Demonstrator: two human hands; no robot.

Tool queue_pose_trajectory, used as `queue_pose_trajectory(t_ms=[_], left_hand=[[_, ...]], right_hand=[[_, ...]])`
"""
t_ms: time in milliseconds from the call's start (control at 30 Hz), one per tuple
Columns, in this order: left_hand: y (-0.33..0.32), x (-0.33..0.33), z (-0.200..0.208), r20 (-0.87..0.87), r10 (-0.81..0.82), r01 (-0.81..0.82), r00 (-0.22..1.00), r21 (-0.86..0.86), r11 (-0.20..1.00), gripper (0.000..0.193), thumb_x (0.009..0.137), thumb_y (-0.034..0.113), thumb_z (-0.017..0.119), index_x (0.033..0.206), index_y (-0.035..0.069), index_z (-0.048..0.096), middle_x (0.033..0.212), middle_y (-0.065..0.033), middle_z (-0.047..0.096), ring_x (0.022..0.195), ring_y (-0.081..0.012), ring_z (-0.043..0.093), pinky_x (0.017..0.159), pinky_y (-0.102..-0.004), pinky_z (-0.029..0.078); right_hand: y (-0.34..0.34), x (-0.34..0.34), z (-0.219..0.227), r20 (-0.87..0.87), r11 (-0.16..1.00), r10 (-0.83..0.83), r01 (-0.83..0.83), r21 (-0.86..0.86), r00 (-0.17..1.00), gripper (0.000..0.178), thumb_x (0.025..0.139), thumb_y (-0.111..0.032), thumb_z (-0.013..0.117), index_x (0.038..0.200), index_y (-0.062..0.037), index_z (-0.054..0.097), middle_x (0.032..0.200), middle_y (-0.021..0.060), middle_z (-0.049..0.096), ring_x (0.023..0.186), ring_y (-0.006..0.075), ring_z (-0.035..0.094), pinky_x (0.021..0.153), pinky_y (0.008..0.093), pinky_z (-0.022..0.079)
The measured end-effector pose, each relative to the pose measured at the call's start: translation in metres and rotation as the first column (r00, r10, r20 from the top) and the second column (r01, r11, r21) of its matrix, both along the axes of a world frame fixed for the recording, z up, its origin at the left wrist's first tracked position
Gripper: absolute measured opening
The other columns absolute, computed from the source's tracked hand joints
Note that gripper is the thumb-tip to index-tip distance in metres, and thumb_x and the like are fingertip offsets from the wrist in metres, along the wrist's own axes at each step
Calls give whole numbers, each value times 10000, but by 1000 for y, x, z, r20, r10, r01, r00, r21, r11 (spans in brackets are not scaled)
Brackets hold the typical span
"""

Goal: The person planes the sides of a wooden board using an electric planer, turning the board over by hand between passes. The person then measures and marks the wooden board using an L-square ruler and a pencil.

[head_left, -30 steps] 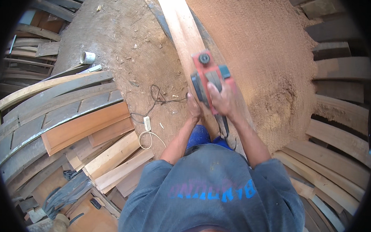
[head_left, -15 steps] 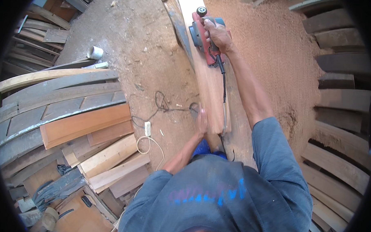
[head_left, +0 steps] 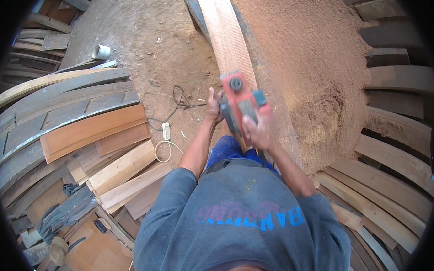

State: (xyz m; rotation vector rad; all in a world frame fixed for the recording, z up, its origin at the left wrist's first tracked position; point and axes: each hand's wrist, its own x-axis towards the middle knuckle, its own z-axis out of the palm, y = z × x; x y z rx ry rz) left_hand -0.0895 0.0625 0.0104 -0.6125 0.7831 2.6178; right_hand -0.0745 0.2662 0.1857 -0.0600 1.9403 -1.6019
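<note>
A red and dark electric hand planer [head_left: 237, 105], a little blurred, is over the near part of a long pale wooden board [head_left: 225, 33]. My right hand [head_left: 257, 132] is wrapped round its rear handle. Close against the planer's left side is my left hand [head_left: 215, 107], its thumb raised and apart from the fingers. Those fingers are partly hidden, and whether they touch the planer or the board's edge is unclear. The board runs away from my body on a worn wooden support [head_left: 195, 13]. Fine ridges cross its upper face. The planer covers its near end.
Sawdust [head_left: 315, 57] lies thick to the right. Stacked planks [head_left: 400, 77] line the right side; more boards and reddish panels [head_left: 95, 131] are piled on the left. A black cord [head_left: 172, 112], a white socket block [head_left: 166, 131] and a white bucket [head_left: 101, 51] lie on the ground.
My right hand has drawn the planer back along the board toward my body. The left hand has moved forward and left, from the board's near edge to beside the planer.
</note>
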Motion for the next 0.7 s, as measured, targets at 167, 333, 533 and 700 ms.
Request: queue_pose_trajectory(t_ms=[167, 333, 533, 700], left_hand=[[-2, 3, 0, 52, -8, 6, 999, 50, 999, 949, 1018, 723, 180, 1470, -76, 420, 1407, -222, 587, 1304, -336, 570, 1150, -458, 417], [5, 8, -6, 23, 39, -41, 999, 86, 995, 851, 1045, 676, 203, 1441, -22, 487, 1394, -180, 607, 1282, -317, 587, 1116, -456, 453], [13, 6, -7, 71, 161, -162, 984, 11, 987, 760, 1045, 648, 318, 1480, 38, 446, 1358, -126, 620, 1189, -236, 617, 994, -402, 523], [2, 22, -19, 145, 29, -45, 989, 108, 993, 870, 1005, 727, 306, 1444, -9, 457, 1350, -182, 623, 1199, -284, 629, 1044, -416, 485]], right_hand=[[16, 71, 2, -50, 999, -40, 41, 21, 998, 493, 991, -440, 581, 1121, 34, 608, 931, 185, 641, 842, 264, 646, 742, 402, 507], [-16, 21, -1, -174, 993, -110, 115, 14, 979, 472, 1001, -441, 579, 1074, 25, 610, 820, 126, 621, 736, 232, 621, 666, 384, 490], [-91, -135, 2, -225, 990, -123, 134, 36, 967, 391, 1021, -410, 561, 940, -34, 631, 654, 20, 601, 577, 135, 583, 524, 342, 462], [-169, -295, 23, -179, 993, -88, 102, 67, 980, 480, 1013, -489, 571, 859, -44, 665, 698, 17, 630, 617, 113, 612, 564, 295, 506]])
